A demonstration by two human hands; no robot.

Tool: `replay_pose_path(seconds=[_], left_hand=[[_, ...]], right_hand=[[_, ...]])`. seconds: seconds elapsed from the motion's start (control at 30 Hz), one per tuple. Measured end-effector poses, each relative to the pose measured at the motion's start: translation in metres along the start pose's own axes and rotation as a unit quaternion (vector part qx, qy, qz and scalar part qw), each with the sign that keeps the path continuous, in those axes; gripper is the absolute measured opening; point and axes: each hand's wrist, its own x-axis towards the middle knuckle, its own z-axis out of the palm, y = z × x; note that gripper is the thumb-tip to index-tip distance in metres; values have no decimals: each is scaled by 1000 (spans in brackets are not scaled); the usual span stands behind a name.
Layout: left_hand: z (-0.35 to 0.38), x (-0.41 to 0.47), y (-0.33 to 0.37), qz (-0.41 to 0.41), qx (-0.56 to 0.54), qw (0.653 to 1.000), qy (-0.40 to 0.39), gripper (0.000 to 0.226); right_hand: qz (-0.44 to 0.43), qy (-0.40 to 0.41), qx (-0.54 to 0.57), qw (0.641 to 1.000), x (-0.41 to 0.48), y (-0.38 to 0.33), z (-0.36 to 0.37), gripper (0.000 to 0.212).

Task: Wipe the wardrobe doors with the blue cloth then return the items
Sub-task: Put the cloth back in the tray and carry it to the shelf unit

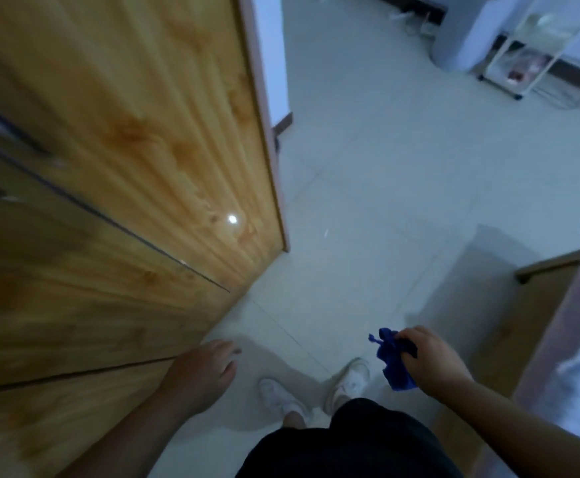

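Loosely curled, the fingers [406,341] of the right hand [431,363] grip the bunched blue cloth [394,369] above the floor [367,201], near 2 white shoes [350,377]. The left hand [202,370] hangs relaxed, holding nothing, just beside the wardrobe doors [109,174] (glossy wood).

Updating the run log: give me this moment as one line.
stage: standing beside wardrobe doors | right hand: grips blue cloth, clear of doors | left hand: empty, relaxed, near doors
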Motion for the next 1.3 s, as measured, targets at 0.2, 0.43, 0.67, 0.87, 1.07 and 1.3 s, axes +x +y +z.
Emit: replay_pose_path(seconds=[0.2,0.43,0.67,0.87,1.07,1.3], left_hand=[[1,77,73,83,87,988,-101,43],[-29,171,159,88,98,986,-100,34],[-60,256,186,57,109,981,-150,10],[-104,363,212,73,78,980,-170,14],[-187,479,312,153,107,974,-129,26],[-277,608,444,213,83,970,-81,23]], right_hand=[[104,23,71,992,-22,114,-17,24],[172,49,150,972,-18,190,-48,21],[191,123,217,950,62,207,-150,22],[223,228,281,905,159,209,-254,18],[287,205,289,890,192,221,-279,23],[393,141,267,869,205,253,-285,17]])
